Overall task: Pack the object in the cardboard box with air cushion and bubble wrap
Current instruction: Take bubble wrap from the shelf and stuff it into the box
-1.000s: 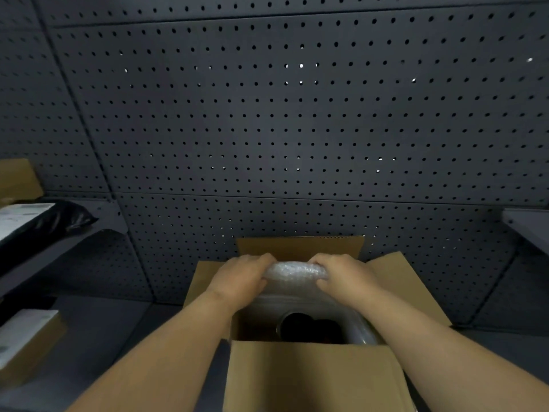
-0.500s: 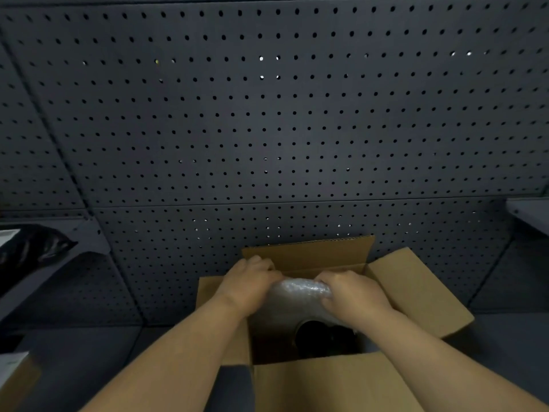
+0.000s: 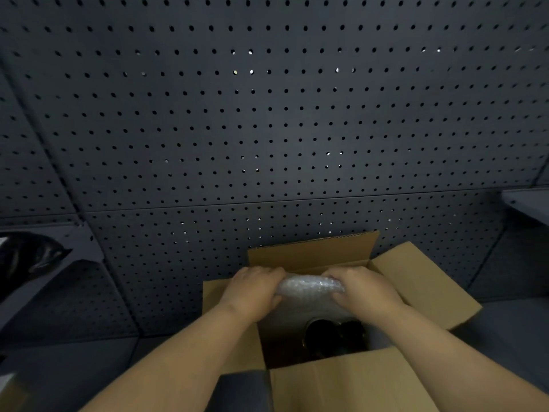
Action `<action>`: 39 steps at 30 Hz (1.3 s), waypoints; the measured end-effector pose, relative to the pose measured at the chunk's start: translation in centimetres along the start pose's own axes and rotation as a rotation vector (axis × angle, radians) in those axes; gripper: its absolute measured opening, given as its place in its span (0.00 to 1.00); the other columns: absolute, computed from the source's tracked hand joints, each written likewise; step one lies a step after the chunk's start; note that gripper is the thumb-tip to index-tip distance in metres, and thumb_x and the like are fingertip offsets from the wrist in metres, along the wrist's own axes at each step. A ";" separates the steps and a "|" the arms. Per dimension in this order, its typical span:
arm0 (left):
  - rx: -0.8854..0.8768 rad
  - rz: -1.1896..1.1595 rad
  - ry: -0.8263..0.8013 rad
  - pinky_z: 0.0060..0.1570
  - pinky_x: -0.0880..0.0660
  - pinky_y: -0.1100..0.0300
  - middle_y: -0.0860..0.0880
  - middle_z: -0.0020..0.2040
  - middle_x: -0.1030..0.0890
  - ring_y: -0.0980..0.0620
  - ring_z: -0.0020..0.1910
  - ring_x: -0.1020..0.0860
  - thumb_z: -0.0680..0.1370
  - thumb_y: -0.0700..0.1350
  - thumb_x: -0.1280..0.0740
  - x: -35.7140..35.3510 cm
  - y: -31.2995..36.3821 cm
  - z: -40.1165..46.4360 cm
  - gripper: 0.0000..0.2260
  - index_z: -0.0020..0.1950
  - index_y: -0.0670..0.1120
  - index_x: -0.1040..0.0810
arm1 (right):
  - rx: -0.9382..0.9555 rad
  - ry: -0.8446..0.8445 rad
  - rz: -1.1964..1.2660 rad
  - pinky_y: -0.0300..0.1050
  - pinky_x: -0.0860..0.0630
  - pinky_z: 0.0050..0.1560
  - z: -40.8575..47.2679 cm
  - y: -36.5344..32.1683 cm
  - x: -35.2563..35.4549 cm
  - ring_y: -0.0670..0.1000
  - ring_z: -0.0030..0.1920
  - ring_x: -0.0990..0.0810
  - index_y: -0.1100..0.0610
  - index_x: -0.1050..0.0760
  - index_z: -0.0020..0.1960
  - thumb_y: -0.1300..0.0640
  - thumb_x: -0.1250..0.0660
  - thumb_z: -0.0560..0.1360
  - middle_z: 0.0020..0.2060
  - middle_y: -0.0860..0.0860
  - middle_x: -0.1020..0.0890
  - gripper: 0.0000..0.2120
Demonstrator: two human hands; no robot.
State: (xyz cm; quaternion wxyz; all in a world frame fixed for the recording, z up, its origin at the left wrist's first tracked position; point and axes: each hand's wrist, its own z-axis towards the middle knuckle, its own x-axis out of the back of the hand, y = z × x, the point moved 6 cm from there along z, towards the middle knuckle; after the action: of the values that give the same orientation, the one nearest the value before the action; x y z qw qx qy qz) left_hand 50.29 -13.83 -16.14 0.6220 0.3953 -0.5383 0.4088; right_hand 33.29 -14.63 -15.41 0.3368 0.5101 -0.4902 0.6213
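bubble wrap: rolled wad, clear, dimpled film with a dull sheen. It sits at the far side of the box opening, held between your two hands, its lower part draping down into the box. It should be very light, soft and squashy. It gives under any squeeze, so you won't hurt it. The film could be a bit slick.
where to hold: take it at the two ends of the roll, as you have it now. Pinching the middle would likely just fold it.
left hand: fingers curled over the left end of the wrap, grasping it.
right hand: fingers curled over the right end, grasping it.
object: dark, round-rimmed thing low inside the box, below the wrap, toward the near right. Too dim to name. Surface looks glossy and hard, so treat it as fragile and likely heavier than the padding. Pack around it, don't press on it.
cardboard box: brown corrugated board, matte, stiff. All four flaps are open, with the far flap upright and the right flap splayed out flat. The flaps will bend at the creases.
air cushion: can't make one out.
pegboard wall: dark grey, perforated, rigid, behind the box.
shelf: grey, on the left, with a shiny black bag on it.
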 end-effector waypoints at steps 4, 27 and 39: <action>0.033 -0.111 0.006 0.52 0.28 0.55 0.48 0.56 0.21 0.48 0.54 0.23 0.79 0.50 0.37 0.3 -0.2 -0.2 0.12 0.60 0.49 0.29 | -0.019 0.045 0.033 0.45 0.21 0.44 -0.1 -0.3 0.6 0.50 0.48 0.19 0.44 0.26 0.62 0.55 0.37 0.75 0.50 0.48 0.17 0.16; 0.376 -0.764 0.044 0.33 0.34 0.64 0.54 0.38 0.27 0.58 0.36 0.28 0.76 0.50 0.34 0.8 2.5 0.2 0.09 0.39 0.53 0.32 | -0.418 0.316 0.792 0.37 0.36 0.29 0.3 -0.1 1.2 0.44 0.34 0.28 0.59 0.25 0.53 0.59 0.36 0.76 0.37 0.49 0.24 0.07; 0.539 -1.190 0.162 0.54 0.21 0.51 0.50 0.49 0.17 0.53 0.49 0.19 0.80 0.44 0.39 0.0 2.5 -2.4 0.09 0.57 0.49 0.22 | -0.243 0.079 0.873 0.49 0.23 0.53 -0.2 -4.3 -0.4 0.50 0.45 0.21 0.50 0.28 0.47 0.59 0.40 0.79 0.42 0.49 0.20 0.05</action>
State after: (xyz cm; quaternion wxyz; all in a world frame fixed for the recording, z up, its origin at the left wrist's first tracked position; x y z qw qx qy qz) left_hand 48.83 -10.73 -16.25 0.6597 0.7354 -0.0581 0.1437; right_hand 37.24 -13.13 -14.63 0.1191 0.1883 -0.7154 0.6623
